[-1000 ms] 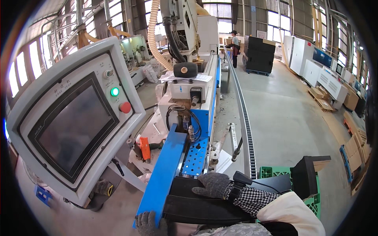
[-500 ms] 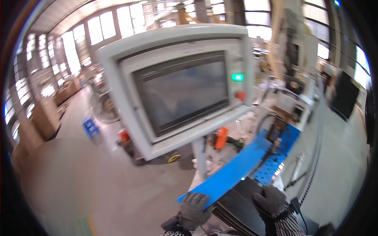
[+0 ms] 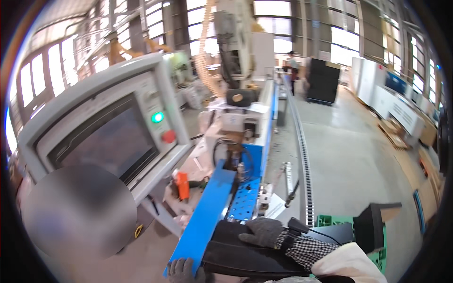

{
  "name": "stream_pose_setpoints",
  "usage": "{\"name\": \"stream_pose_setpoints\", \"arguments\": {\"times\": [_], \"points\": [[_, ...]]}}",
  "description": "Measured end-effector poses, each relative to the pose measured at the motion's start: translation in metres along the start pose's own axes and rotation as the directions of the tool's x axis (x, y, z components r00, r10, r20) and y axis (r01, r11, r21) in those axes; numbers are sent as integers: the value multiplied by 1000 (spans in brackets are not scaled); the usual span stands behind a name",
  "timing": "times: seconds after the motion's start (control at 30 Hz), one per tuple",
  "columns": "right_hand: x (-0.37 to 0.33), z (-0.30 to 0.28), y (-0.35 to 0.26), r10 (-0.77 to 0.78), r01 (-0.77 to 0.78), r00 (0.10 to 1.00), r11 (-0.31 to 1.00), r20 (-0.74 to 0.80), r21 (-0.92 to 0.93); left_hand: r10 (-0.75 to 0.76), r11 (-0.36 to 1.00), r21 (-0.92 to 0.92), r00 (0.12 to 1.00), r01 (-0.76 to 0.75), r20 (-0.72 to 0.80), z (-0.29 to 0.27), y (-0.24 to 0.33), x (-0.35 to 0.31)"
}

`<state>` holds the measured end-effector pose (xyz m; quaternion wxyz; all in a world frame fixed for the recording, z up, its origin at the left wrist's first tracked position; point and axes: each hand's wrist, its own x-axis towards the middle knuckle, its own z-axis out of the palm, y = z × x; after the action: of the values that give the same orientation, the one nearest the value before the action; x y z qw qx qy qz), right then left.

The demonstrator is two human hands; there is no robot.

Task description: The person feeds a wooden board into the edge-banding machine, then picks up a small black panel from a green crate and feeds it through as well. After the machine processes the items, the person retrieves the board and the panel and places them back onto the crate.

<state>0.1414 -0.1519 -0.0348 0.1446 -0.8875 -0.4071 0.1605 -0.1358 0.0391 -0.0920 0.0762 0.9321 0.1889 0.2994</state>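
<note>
My left hand point(image 3: 185, 271), in a grey glove, rests on the near end of a long flat blue plate point(image 3: 205, 205), its fingers laid on top. Stretched over a stack of long black boards point(image 3: 245, 258) is my gloved right hand point(image 3: 264, 232), fingers extended and nothing gripped. A dark strap with a small device and a cable circles the right wrist. The blue plate runs along the left side of the boards to a machine head point(image 3: 232, 153). Beside it sits a blue perforated plate point(image 3: 245, 200).
A grey control panel point(image 3: 165, 89) with a dark screen, green light and red button stands at left. An orange piece point(image 3: 182, 185) lies near its post. A chain track point(image 3: 303, 165) runs along the floor. Green plastic pallet point(image 3: 325, 220) and black boxy piece point(image 3: 370, 228) sit at right.
My view has swung right, so the control panel sits further left and more floor shows at right. Both hands stay on the same things, the right forearm now reaching in from the right.
</note>
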Motion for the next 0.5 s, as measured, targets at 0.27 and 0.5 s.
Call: {"name": "stream_pose_setpoints", "arguments": {"times": [0.27, 0.5], "points": [[-10, -3, 7, -12, 12, 997, 1000, 74, 4, 12, 996, 85, 1000, -11, -21, 3, 4, -2], [-6, 6, 7, -80, 80, 997, 997, -5, -5, 1, 997, 72, 999, 2, -34, 4, -4, -4]]}}
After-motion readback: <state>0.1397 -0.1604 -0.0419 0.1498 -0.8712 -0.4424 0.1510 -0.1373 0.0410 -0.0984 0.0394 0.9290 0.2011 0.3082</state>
